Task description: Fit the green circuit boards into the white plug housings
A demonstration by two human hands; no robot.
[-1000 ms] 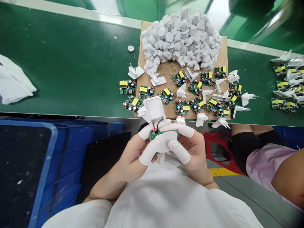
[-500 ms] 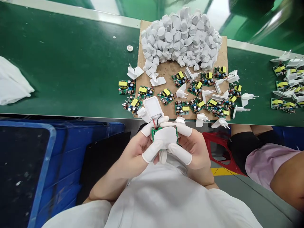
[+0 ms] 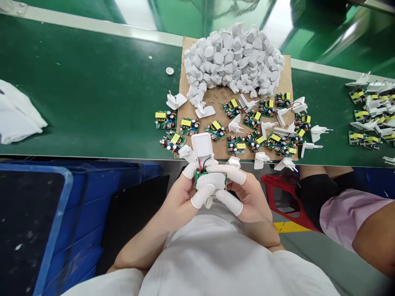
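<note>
White putty-like lump (image 3: pixel 212 181) covers most of a circuit board (image 3: pixel 196 177) just below frame centre; left hand (image 3: pixel 182 197) and right hand (image 3: pixel 254 197) pinch it from opposite sides, equally near, its longer side seemingly left-to-right, wired plug housing (image 3: pixel 202 145) above.

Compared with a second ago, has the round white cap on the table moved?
No: judged by the cardboard, the cap lies just as far left.

Held level with the fingertips of the left hand (image 3: pixel 180 201) and right hand (image 3: pixel 254 199), the board (image 3: pixel 197 177) shows green edges around a flattened white lump (image 3: pixel 216 181) covering most of its upper face. A red wire (image 3: pixel 200 165) and a black wire (image 3: pixel 205 161) run from its far edge to the white cover (image 3: pixel 202 144), rim-edged and round-cornered.
</note>
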